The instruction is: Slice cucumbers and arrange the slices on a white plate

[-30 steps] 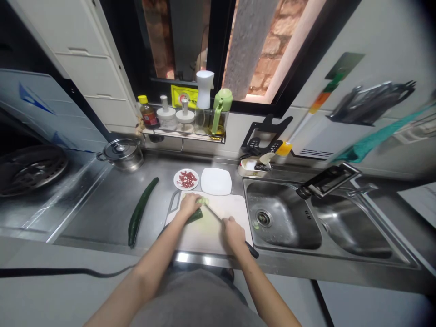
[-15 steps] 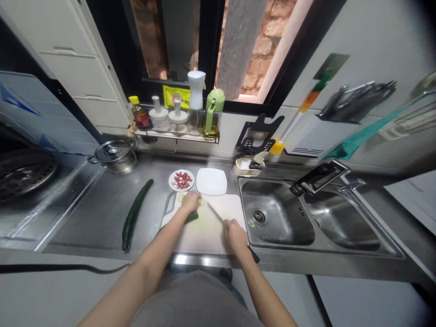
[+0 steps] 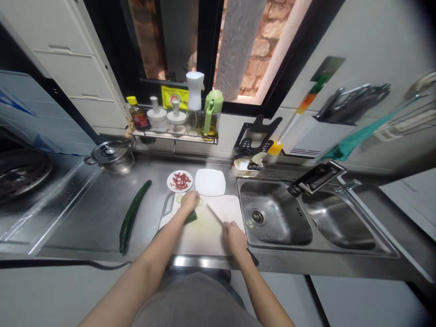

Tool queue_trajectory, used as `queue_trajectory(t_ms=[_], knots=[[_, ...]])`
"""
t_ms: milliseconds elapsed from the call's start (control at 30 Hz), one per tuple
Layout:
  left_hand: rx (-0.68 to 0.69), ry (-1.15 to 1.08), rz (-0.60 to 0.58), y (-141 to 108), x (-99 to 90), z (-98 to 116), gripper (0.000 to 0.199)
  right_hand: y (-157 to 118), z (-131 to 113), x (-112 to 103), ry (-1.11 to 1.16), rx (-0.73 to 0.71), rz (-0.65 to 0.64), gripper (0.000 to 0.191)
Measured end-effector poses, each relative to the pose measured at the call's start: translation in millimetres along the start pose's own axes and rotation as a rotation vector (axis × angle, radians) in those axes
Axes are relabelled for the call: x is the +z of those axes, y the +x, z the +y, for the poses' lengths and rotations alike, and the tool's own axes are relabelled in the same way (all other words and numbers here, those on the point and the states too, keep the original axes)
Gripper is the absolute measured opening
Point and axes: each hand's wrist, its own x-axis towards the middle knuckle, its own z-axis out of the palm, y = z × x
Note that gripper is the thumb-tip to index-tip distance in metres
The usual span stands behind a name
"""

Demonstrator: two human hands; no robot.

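Observation:
My right hand is closed round the handle of a knife, its blade angled up and left over the white cutting board. At the board's upper left, my left hand has its fingers bunched downward among pale cucumber slices. What lies under those fingertips is hidden. A cut piece of cucumber rests on the board beside the left wrist, partly covered by the forearm. Further left, a whole cucumber lies on the steel counter.
Behind the board stand a plate of chopped red pieces and a white square plate. A double sink adjoins the board on the right. A lidded pot sits back left, below a rack of bottles.
The view has shifted slightly, moving the scene a little to the left. Both hands keep nearly the same place over the board, and the knife stays in my right hand.

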Motion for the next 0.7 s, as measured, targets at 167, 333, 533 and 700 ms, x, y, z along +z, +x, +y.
queue_trajectory(t_ms=[167, 333, 533, 700], knots=[[-0.001, 0.019, 0.014, -2, -0.7, 0, 0.018, 0, 1, 3, -0.007, -0.006, -0.001, 0.034], [-0.033, -0.024, 0.03, -9, -4.7, -3, 0.018, 0, 0, 5, 0.034, -0.002, 0.023, 0.034], [-0.109, -0.138, 0.109, -33, -9.7, -16, 0.02, 1, -6, 5, 0.128, 0.032, 0.032, 0.031], [-0.078, -0.19, 0.179, -65, -7.3, -31, 0.021, 0, -12, 5, 0.147, 0.025, 0.011, 0.026]])
